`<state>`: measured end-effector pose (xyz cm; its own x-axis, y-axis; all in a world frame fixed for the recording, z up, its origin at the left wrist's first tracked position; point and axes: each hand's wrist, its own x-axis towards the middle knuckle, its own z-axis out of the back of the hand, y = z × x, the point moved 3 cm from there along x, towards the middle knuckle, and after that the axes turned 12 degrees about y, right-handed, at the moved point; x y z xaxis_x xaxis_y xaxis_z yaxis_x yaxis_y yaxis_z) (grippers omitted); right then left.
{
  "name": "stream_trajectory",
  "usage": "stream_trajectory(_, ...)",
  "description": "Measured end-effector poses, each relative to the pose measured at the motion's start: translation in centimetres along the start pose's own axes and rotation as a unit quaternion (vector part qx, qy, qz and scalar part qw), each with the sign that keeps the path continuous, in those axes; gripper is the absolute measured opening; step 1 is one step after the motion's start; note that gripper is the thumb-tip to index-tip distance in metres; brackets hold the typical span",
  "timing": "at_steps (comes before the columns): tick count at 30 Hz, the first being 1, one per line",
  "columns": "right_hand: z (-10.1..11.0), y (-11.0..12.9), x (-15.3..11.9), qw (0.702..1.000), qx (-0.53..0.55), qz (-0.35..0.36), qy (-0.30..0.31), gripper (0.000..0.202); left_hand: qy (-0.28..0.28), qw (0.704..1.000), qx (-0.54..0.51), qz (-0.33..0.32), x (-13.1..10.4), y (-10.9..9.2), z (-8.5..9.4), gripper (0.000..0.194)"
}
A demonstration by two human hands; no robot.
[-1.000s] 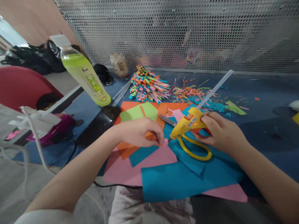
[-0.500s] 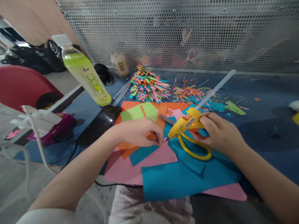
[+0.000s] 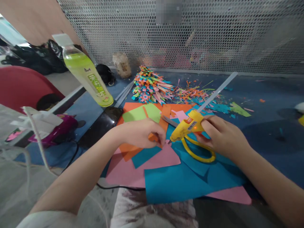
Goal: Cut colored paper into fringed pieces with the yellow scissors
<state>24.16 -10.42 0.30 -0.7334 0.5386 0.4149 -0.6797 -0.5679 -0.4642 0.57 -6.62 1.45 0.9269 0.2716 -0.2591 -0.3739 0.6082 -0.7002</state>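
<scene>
In my right hand (image 3: 218,131) is a yellow hot glue gun (image 3: 186,128), its small light glowing and a long clear glue stick (image 3: 217,91) jutting from its back. The nozzle points down-left at a small pink paper piece (image 3: 168,141). My left hand (image 3: 147,133) has its fingers pinched together beside that piece, and an orange bit of paper (image 3: 152,137) shows under its curled fingers. Which of these the fingertips grip is partly hidden. Scissors with yellow handles (image 3: 201,158) lie beneath the glue gun on blue paper (image 3: 185,186).
Behind the sheets stands a cone of folded colored paper (image 3: 149,87), with shredded scraps (image 3: 192,95) to its right. On the left are a tilted green drink bottle (image 3: 89,79), a black phone-like slab (image 3: 102,125) and a purple power strip (image 3: 57,129). A perforated metal panel (image 3: 142,31) borders the back.
The glue gun has shifted very slightly left, its nozzle staying close to the pink piece. My left hand holds nearly the same pose.
</scene>
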Motion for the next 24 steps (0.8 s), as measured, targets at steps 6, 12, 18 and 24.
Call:
stream_trajectory(6, 0.41, 0.11, 0.13, 1.000, -0.003, 0.017, -0.001, 0.010, -0.004, 1.000, 0.003, 0.000, -0.11, -0.09, -0.04, 0.026)
stream_trajectory(12, 0.60, 0.12, 0.17, 1.000, 0.007, 0.022, -0.010, 0.013, -0.006, 1.000, 0.011, 0.001, -0.13, -0.07, 0.03, 0.023)
stream_trajectory(18, 0.89, 0.31, 0.28, 0.999, -0.008, 0.038, -0.010, 0.019, -0.010, 1.000, 0.012, -0.011, 0.00, -0.06, -0.01, 0.024)
stream_trajectory(24, 0.89, 0.20, 0.11, 0.999, -0.013, 0.031, -0.002, 0.021, -0.013, 1.000, 0.016, -0.011, -0.05, -0.22, 0.03, 0.025)
